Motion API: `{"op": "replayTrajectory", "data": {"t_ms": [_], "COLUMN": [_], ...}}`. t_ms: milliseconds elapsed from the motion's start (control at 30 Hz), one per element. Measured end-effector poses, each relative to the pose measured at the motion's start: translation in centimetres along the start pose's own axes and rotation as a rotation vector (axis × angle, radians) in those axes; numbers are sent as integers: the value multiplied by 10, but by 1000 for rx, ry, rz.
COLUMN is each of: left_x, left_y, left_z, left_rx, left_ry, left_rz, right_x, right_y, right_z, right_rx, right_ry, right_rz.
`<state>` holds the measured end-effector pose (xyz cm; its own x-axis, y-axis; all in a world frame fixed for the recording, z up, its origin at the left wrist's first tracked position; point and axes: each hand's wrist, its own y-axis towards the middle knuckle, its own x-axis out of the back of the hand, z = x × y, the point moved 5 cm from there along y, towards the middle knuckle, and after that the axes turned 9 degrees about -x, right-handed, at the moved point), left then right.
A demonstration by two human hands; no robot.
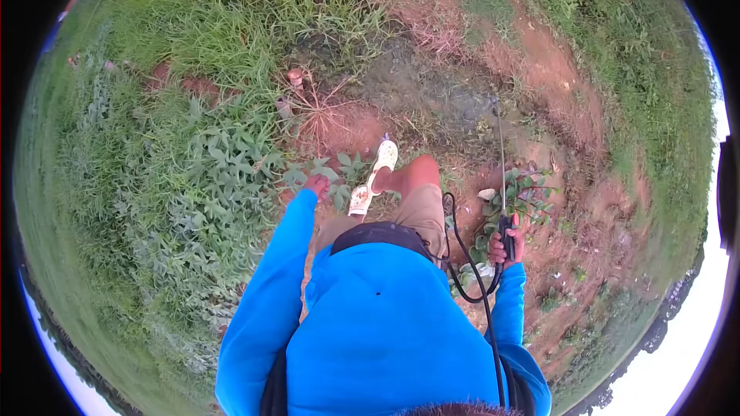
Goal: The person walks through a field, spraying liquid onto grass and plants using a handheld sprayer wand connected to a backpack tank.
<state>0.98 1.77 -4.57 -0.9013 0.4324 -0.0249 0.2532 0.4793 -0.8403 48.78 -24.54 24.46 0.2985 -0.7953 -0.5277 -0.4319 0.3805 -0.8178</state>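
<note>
Right hand [509,246] grasps slim, straight metal wand [503,173]; smooth black hose [489,317] loops left of wand, round-leaved plant [532,196] beside it. Left hand [317,184] left of wand, near broad leaves [296,177]; can't tell grip.

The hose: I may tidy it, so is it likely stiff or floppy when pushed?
The hose probably bends easily, given its loop near the right hand. Its smooth, rounded curves suggest some springiness, so it may push back.

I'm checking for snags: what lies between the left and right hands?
The head view shows a pale shoe, tan shorts and the black hose between the left hand and the right hand.
</note>
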Motion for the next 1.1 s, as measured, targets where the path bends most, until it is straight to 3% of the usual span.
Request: {"op": "replayTrajectory", "data": {"t_ms": [67,100,167,267,367,467,600,733,833,900,933,1000,1100], "left_x": [11,-18,-1,1,-6,-21,-40,-42,-37,-23,-19,-11,-3], "left_y": [-11,-17,-12,1,31,31,58,108,131,153,167,199,237], "left_z": [18,31,18,-8,-39,-150,-277,-359,-399,-408,-410,-395,-390], "left_rx": [12,72,132,232,190,0,-241,-446,-415,-435,-430,-68,49], "left_ry": [-36,-93,-47,-21,53,130,-68,-118,-285,66,52,123,80], "left_rz": [-12,15,-37,-69,-40,-102,-70,-125,-120,-233,-243,-171,-130], "right_x": [8,-16,-38,-87,-136,-209,-300,-402,-491,-549,-572,-614,-684], "right_y": [5,-22,8,47,72,99,130,160,177,188,196,217,254], "right_z": [21,38,78,132,178,211,254,294,318,336,347,372,415], "right_rx": [139,119,274,272,232,31,-136,-143,-275,-293,-304,-323,-333], "right_ry": [41,34,66,-11,-96,-236,-361,-635,-679,-768,-815,-895,-1000], "right_rz": [10,-74,-111,-69,-53,99,185,44,122,106,93,67,66]}}
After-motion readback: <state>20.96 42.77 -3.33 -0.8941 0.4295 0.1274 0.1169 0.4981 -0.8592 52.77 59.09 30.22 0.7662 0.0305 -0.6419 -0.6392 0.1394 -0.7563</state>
